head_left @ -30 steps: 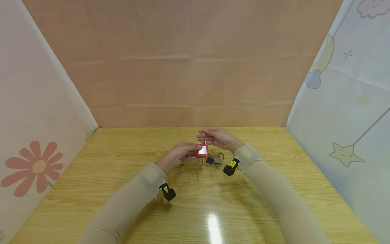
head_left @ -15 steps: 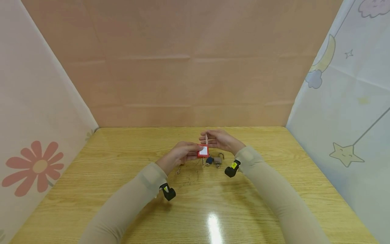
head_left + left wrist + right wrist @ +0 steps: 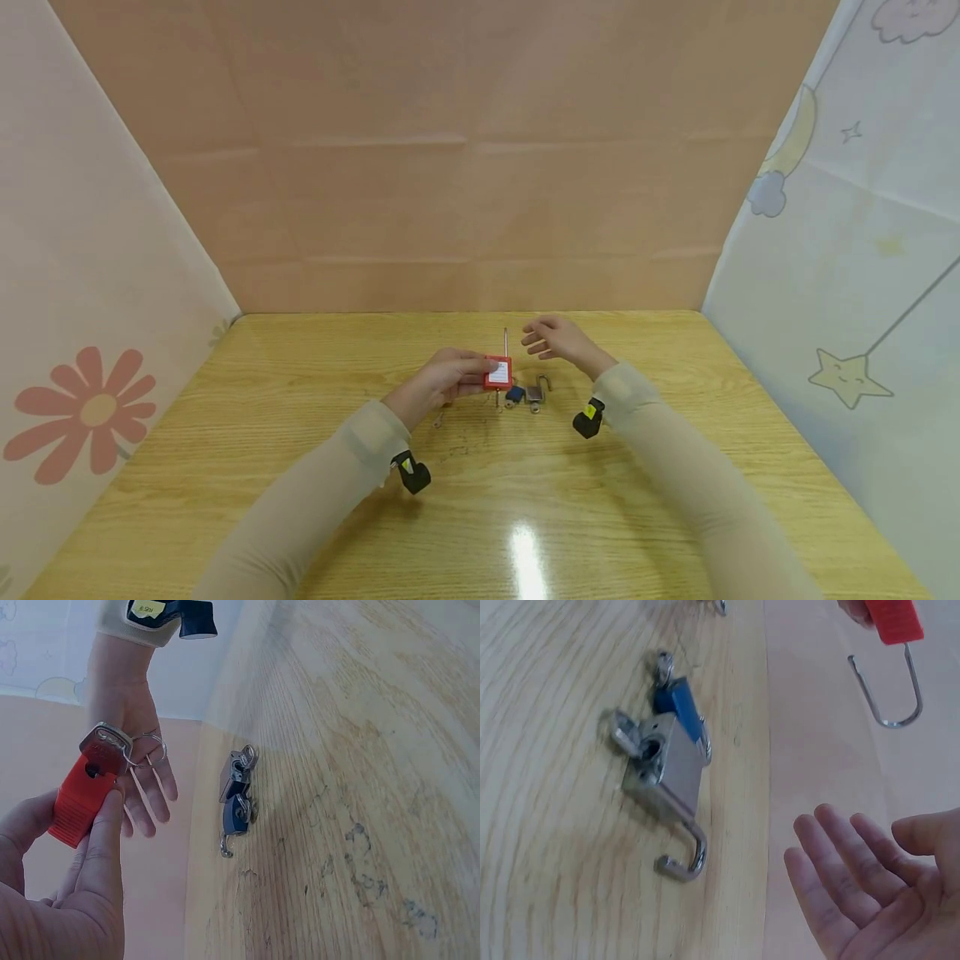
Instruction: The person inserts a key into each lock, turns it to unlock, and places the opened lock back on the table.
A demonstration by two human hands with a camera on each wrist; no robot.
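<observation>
No txt legible for sure. Head view, approx. 6 o'clock: white label (image 3: 498, 373) w/ printed lines on red padlock (image 3: 81, 798), too sm. to read. 4–5 o'clock: yellow sticker (image 3: 590, 412) on R wrist cam (image 3: 586, 425). 7 o'clock: 2nd sticker (image 3: 407, 465) on L wrist cam (image 3: 417, 477), illeg. L wrist view, 11 o'clock: yellow sticker's dark chars, unclear.

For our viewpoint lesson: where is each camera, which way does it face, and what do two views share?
Head: worn there, facing forward and down at the table; left hand, right hand and sleeves show.
Left wrist: worn there, facing the red padlock; left hand near, right hand beyond.
Right wrist: worn there, facing the silver padlock; right hand near, left barely showing.
Both wrist views share a blue padlock.
</observation>
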